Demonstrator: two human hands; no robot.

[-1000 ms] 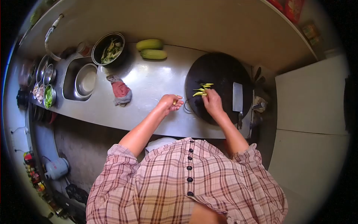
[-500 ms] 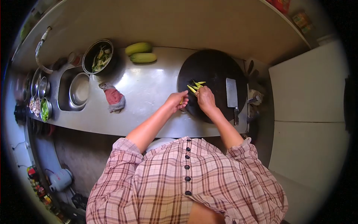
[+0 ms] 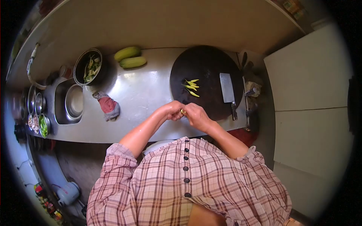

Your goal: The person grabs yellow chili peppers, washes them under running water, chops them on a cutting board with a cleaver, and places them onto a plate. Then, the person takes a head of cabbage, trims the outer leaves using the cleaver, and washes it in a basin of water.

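Close together at the near left edge of the round dark chopping board point(image 3: 211, 62), my left hand point(image 3: 174, 110) and my right hand point(image 3: 197, 116) meet with curled fingers. Between them shows a small bit of a yellow-green chili pepper point(image 3: 183, 111), mostly hidden by the fingers. My left hand is wrapped round it and my right fingertips pinch at it. Beyond the hands, several yellow-green chili peppers point(image 3: 192, 86) lie loose on the board. To their right rests a cleaver point(image 3: 227, 88), its dark handle towards me.
Two green gourds point(image 3: 132, 62) lie against the back wall. Left of them stands a dark pot point(image 3: 76, 71) of cut greens. A red and grey cloth point(image 3: 108, 106) lies beside the sink point(image 3: 60, 109). Metal bowls point(image 3: 44, 126) with food stand at the far left.
My right hand has left the peppers on the board and come back towards me to meet my left hand. One more pepper shows apart on the board. The view has shifted slightly.
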